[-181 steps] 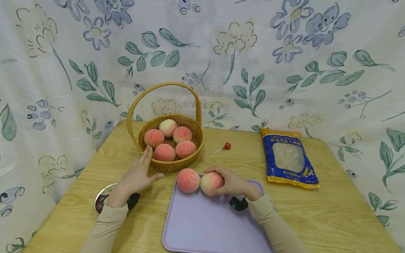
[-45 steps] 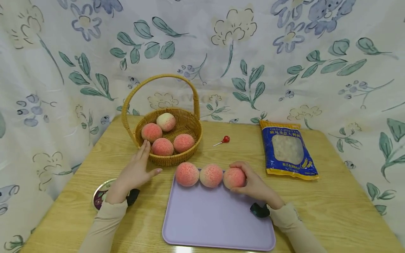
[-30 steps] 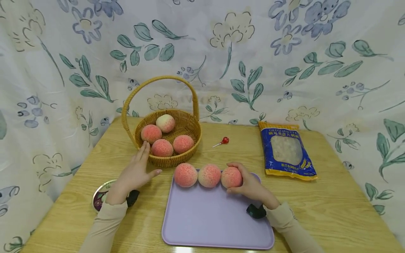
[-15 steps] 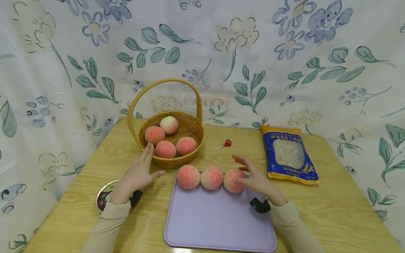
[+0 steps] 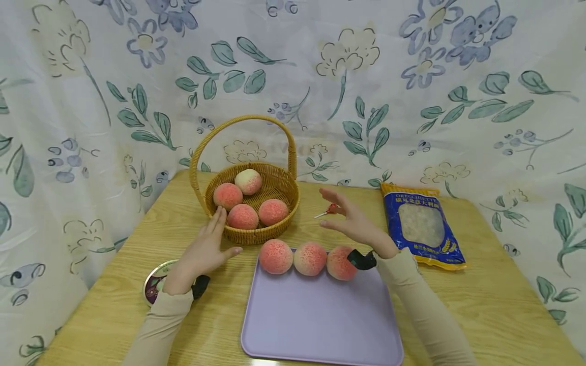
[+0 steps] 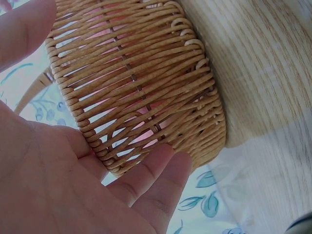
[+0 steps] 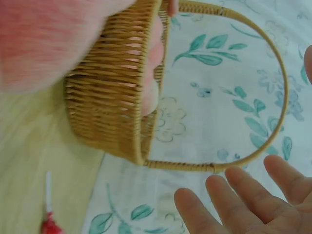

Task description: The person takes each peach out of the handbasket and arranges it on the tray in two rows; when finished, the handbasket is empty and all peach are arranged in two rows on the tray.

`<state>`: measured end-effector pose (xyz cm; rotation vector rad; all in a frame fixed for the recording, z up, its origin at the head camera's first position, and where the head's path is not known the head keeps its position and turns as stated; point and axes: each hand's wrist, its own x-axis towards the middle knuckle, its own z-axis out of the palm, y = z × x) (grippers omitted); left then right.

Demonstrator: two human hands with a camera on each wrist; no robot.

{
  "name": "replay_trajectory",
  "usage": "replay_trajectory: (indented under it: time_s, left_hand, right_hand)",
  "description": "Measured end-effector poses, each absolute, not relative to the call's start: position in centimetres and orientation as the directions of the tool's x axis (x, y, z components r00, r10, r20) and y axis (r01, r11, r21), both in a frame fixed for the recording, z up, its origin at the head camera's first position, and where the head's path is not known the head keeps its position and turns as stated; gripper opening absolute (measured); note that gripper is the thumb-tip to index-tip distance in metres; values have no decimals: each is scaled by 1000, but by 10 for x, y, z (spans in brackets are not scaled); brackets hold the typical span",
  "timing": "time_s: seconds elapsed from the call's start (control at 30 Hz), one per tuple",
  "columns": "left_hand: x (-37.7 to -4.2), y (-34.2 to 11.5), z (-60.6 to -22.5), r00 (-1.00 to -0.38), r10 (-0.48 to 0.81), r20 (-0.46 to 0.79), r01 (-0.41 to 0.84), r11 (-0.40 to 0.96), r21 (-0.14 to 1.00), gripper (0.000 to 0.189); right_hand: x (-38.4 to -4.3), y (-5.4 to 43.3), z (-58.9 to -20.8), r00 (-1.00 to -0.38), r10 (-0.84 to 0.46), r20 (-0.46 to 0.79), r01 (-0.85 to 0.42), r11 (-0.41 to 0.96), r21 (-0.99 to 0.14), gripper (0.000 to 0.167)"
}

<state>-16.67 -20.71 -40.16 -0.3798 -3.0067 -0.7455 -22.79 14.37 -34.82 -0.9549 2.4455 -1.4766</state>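
Observation:
My left hand (image 5: 201, 256) rests against the left front of the wicker basket (image 5: 258, 237), fingers extended. In the left wrist view, its fingertips lie along the woven wall (image 6: 136, 83). Several peaches, including a paler one (image 5: 248, 181) at the back, sit inside the basket. My right hand (image 5: 357, 223) holds nothing; its fingers are spread in the air right of the basket, overlapping the red lollipop (image 5: 331, 208). Along the purple tray's (image 5: 320, 320) far edge stand three peaches in a row: left (image 5: 276, 256), middle (image 5: 310, 258) and right (image 5: 340, 265), the last partly hidden by the right wrist's black strap.
A blue and yellow bag of orecchiette (image 5: 421, 223) lies at the right of the wooden table (image 5: 485, 305). Beneath the left wrist is a round, dark-patterned tin (image 5: 153, 285), partly covered. The basket's tall handle (image 5: 197, 168) arches up before a floral curtain (image 5: 293, 76).
Over six seconds a third peach came from the basket to the tray's right, and the pale one there shifted. My right hand has let go and moved up toward the basket. The left stayed.

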Motion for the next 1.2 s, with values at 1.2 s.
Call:
replay_trajectory:
  time_s: [1.2]
  left_hand:
    - [-164,-206,-400,-973,218,83,230,845,483,97]
  right_hand:
    - [-319,-27,-345,-726,-684,-67,-315,418,-852,57]
